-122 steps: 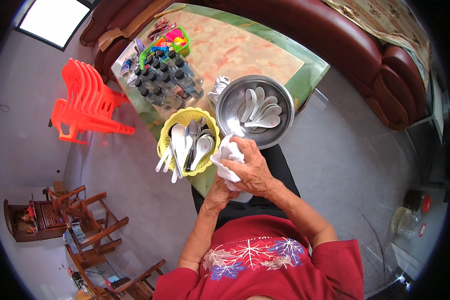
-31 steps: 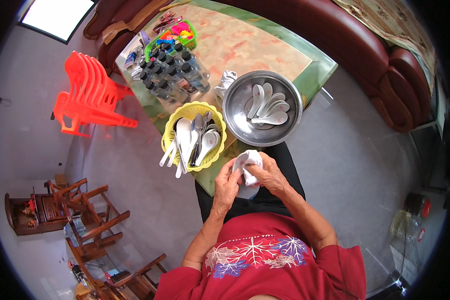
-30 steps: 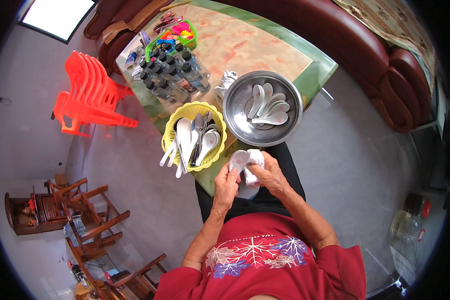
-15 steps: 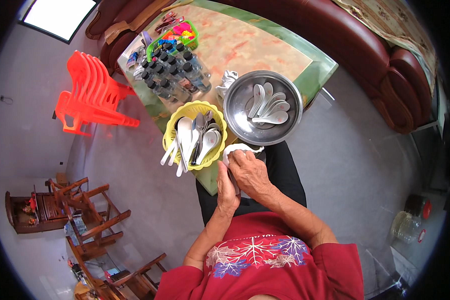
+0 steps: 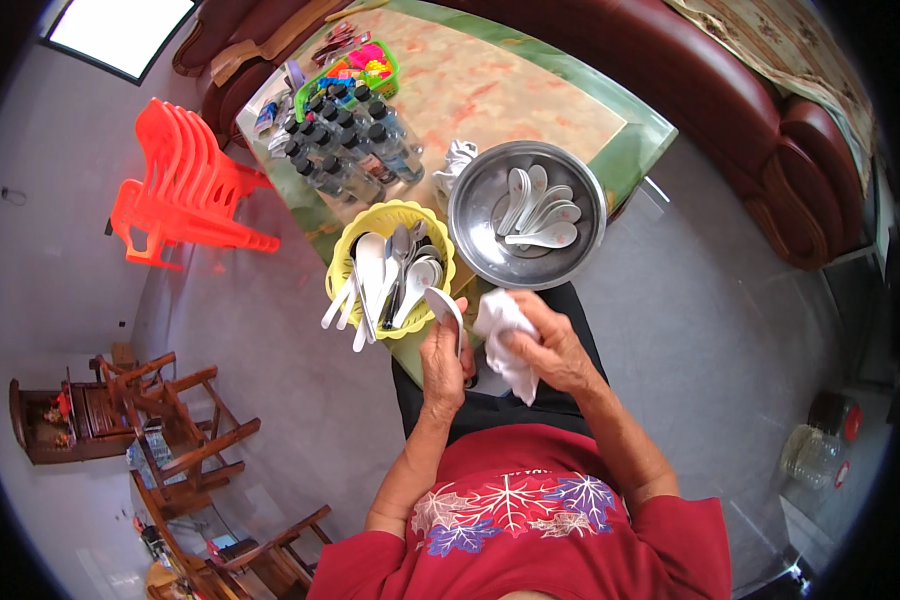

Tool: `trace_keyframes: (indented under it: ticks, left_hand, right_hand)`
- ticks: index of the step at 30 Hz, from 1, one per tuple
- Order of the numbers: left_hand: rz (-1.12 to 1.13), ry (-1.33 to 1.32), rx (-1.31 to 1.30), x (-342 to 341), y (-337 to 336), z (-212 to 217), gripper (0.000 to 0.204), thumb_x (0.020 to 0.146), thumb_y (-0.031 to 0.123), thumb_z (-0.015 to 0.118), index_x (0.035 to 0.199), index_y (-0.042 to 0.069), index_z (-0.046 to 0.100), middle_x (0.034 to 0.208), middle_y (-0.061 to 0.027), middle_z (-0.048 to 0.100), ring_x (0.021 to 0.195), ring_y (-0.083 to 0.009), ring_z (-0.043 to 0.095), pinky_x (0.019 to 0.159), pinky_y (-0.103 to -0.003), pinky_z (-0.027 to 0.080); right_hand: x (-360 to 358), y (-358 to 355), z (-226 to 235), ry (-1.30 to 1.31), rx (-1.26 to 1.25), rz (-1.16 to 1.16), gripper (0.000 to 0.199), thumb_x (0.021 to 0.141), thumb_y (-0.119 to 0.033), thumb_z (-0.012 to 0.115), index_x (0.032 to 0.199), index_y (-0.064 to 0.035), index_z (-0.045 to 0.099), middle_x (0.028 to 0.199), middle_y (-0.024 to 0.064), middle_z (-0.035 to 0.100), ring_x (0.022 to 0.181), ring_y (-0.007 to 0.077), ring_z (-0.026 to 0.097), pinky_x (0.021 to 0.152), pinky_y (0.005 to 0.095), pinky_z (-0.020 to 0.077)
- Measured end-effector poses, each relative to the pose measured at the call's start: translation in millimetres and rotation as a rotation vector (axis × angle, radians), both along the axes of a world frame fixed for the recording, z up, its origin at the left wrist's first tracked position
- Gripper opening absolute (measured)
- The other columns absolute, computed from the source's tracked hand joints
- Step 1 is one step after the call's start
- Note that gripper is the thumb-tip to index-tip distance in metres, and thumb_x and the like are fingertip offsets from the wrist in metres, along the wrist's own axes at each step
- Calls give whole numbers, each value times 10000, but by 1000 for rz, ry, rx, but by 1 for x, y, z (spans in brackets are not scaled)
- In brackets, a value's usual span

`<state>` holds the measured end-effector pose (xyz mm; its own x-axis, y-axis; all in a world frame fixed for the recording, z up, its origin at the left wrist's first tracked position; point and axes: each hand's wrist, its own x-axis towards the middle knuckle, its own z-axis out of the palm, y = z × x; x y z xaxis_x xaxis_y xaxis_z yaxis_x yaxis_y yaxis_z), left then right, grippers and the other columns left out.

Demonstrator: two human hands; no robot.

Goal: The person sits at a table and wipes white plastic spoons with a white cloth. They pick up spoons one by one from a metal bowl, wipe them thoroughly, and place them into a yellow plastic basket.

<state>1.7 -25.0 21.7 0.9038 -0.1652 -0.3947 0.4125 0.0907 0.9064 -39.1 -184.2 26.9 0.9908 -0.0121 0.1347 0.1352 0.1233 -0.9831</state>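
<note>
My left hand (image 5: 441, 362) is closed around a spoon (image 5: 444, 305), its pale bowl rising above the fingers; part of the handle is hidden. Bunched in my right hand (image 5: 558, 352) is a white cloth (image 5: 508, 342), held just right of the spoon and apart from it. Beyond my left hand stands a yellow scalloped basket (image 5: 342, 250) with white ladles, soup spoons and metal cutlery, several handles sticking out over its near edge. A steel bowl (image 5: 475, 252) at the table's near edge holds several white soup spoons (image 5: 542, 212) fanned to one side.
Several clear bottles with black caps (image 5: 355, 145) stand behind the basket, near a green basket (image 5: 387, 80) of colourful items. A crumpled white cloth (image 5: 457, 160) lies beside the bowl on the marbled table (image 5: 490, 75). Stacked red chairs (image 5: 185, 190) are left, a brown sofa (image 5: 710, 100) beyond.
My right hand has drawn right with the cloth, off the spoon. The spoon's bowl now shows in my left hand, which has shifted slightly left.
</note>
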Motion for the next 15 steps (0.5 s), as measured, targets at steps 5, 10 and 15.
trace_keyframes:
  ticks: [5,10,15]
  left_hand:
    - [-259,-234,122,-23,1,-14,380,911,340,458,1097,14,522,804,-15,580,658,-74,522,517,-232,406]
    - [-322,-174,115,-14,14,-21,379,895,265,510,1182,20,476,953,-38,573,815,-131,555,680,-268,458]
    - [-135,-280,-13,-18,6,-45,485,902,312,523,1283,42,393,1179,-64,490,1086,-160,485,925,-304,396]
  right_hand:
    - [33,24,4,-242,-305,-120,402,860,-155,545,1227,-16,462,1069,171,563,936,305,550,839,343,430]
    - [38,49,4,124,18,-133,327,895,-211,501,1164,-24,511,1012,167,582,928,340,525,829,393,424]
    - [27,75,-4,44,-200,-383,296,893,-148,494,1164,-32,517,1011,175,581,950,348,517,836,401,414]
